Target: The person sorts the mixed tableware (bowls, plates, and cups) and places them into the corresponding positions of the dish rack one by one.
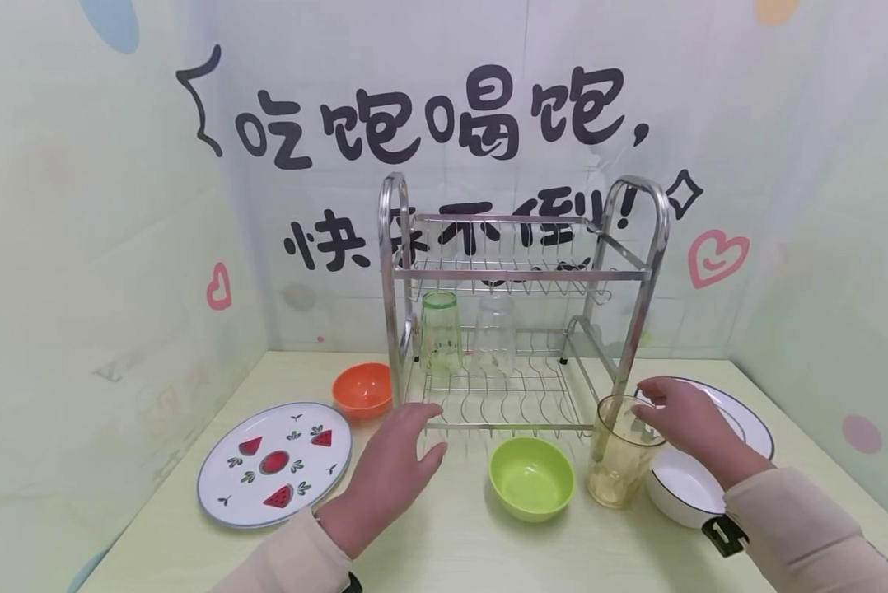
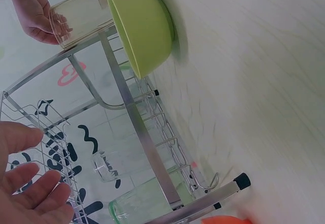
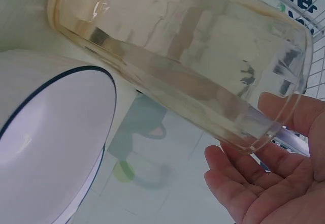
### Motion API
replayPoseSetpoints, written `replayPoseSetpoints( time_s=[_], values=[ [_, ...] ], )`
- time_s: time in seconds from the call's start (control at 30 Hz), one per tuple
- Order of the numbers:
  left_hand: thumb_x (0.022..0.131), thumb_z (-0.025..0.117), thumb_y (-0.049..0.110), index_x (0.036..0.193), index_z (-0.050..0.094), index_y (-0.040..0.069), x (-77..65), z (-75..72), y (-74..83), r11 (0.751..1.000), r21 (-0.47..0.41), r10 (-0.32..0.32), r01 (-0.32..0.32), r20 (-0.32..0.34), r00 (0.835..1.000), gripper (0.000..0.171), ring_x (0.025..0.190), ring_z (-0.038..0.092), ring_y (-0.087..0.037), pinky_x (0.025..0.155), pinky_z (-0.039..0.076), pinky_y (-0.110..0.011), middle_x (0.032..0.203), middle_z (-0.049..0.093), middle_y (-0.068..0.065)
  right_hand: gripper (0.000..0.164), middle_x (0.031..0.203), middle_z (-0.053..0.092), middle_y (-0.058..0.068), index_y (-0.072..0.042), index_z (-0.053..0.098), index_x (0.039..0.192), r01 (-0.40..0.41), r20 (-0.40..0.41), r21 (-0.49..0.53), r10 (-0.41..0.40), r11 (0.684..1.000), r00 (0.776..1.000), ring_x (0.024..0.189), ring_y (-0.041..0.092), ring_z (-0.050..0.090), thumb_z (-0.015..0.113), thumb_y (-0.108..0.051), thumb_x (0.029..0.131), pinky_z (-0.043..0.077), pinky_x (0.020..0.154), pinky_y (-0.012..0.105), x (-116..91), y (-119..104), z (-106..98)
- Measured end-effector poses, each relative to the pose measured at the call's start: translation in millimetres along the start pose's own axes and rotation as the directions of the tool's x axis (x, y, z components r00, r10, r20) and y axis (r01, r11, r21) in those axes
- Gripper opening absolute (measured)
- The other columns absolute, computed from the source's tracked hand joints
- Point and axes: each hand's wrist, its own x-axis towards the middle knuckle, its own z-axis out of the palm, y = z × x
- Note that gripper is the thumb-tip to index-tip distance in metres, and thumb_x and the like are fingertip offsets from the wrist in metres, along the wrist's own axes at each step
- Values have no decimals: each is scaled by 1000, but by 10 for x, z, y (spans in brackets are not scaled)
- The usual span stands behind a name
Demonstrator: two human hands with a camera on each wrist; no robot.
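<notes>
My right hand (image 1: 684,420) is at the rim of a tall amber-tinted glass (image 1: 616,473), which stands upright on the table. In the right wrist view its thumb (image 3: 287,112) overlaps the glass rim, while the loosely bent fingers lie beside the mouth. My left hand (image 1: 392,465) hovers by the metal dish rack (image 1: 518,276), thumb and fingers apart, holding nothing. A lime-green bowl (image 1: 531,479) sits on the table between the hands. On the rack's lower level, a green-rimmed glass (image 1: 441,338) and a clear glass (image 1: 493,342) stand upside down.
A watermelon-patterned plate (image 1: 247,478) and an orange bowl (image 1: 362,389) are left of the rack. To the right, a white bowl (image 1: 681,494) with a dark rim stands in front of a white plate (image 1: 755,420). Lettered walls enclose the table (image 1: 444,552).
</notes>
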Motion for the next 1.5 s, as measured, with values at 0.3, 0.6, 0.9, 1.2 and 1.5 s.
replayPoseSetpoints(
  time_s=[0.3,0.6,0.9,1.2,1.5],
  values=[
    [81,75,10,116,62,3,-22,66,-1,996,56,75,-74,-17,997,38,111,58,-26,95,49,-40,115,63,-8,37,105,66,28,12,60,113,1,16,21,-2,1000,1000,99,43,63,63,-16,89,51,81,52,11,69,40],
    [80,76,10,115,63,4,-41,110,42,989,89,120,-120,-2,993,38,110,57,-25,93,50,-38,114,63,-7,33,102,67,25,12,63,109,-14,63,18,13,1000,998,95,39,64,60,-16,91,51,78,50,46,122,44],
    [78,78,12,113,63,6,-50,151,72,974,115,201,-196,-34,979,38,110,57,-23,91,51,-35,112,63,-6,28,91,70,18,12,64,106,-85,111,94,74,992,991,81,26,65,54,-12,93,49,67,37,75,176,65],
    [79,78,13,115,62,7,-69,200,122,960,119,257,-252,-25,966,41,110,57,-21,89,53,-34,113,61,-5,30,92,70,21,16,61,108,-128,132,168,107,977,985,83,29,69,48,-8,95,52,72,41,76,177,77],
    [80,77,13,116,62,6,-72,227,190,953,124,279,-276,-7,960,40,110,56,-21,93,50,-34,114,62,-6,31,89,71,17,14,63,108,-136,111,160,119,978,987,81,25,67,49,-11,95,52,70,39,68,148,83]
  ],
)
